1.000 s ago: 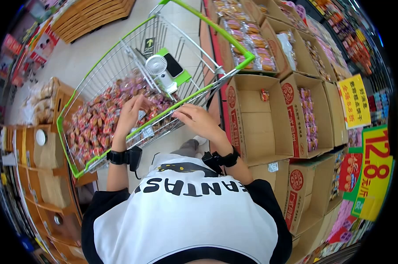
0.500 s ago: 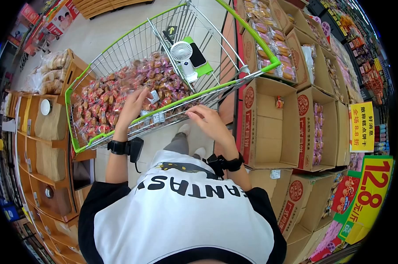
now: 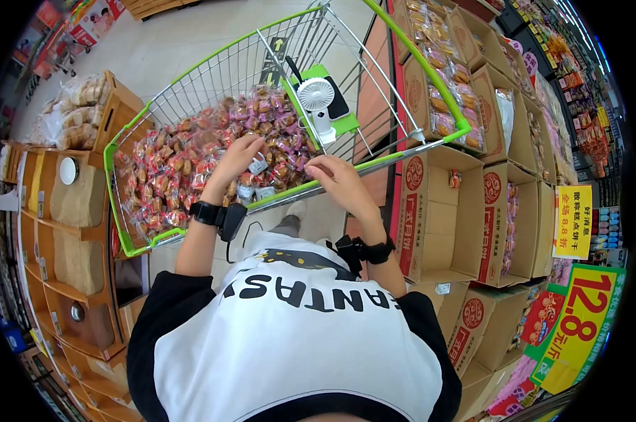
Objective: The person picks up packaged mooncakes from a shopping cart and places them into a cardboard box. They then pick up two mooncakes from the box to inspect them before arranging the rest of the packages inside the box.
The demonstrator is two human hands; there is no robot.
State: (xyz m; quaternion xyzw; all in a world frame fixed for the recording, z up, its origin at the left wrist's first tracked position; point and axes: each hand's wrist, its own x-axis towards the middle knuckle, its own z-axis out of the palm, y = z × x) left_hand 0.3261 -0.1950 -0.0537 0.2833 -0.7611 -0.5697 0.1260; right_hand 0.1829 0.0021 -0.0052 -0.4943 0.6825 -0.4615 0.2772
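A green-rimmed shopping cart (image 3: 121, 232) holds a heap of small wrapped cakes (image 3: 184, 158) in clear, red and purple wrappers. Over the near side of the heap, my left hand (image 3: 239, 160) has its fingers loosely bent and apart, with nothing visible in them. Just beside its fingertips lies a pale packet (image 3: 257, 164), and two more pale packets (image 3: 255, 193) lie below by the cart's near rail. To the right, my right hand (image 3: 335, 179) hovers at the heap's edge near the rail, fingers loosely open and pointing left. Both wrists wear black bands.
A white handheld fan (image 3: 316, 98) and a dark phone (image 3: 338, 105) rest on a green panel in the cart. Cardboard boxes (image 3: 430, 211) line the right, one with a single red packet (image 3: 454, 178). Wooden shelving (image 3: 86, 281) stands left, with bagged bread (image 3: 79, 116) on top.
The view has shifted slightly, moving the cart's right end rightward. My left hand has moved right over the heap; my right hand has risen slightly. A reddish blur above the left hand is gone.
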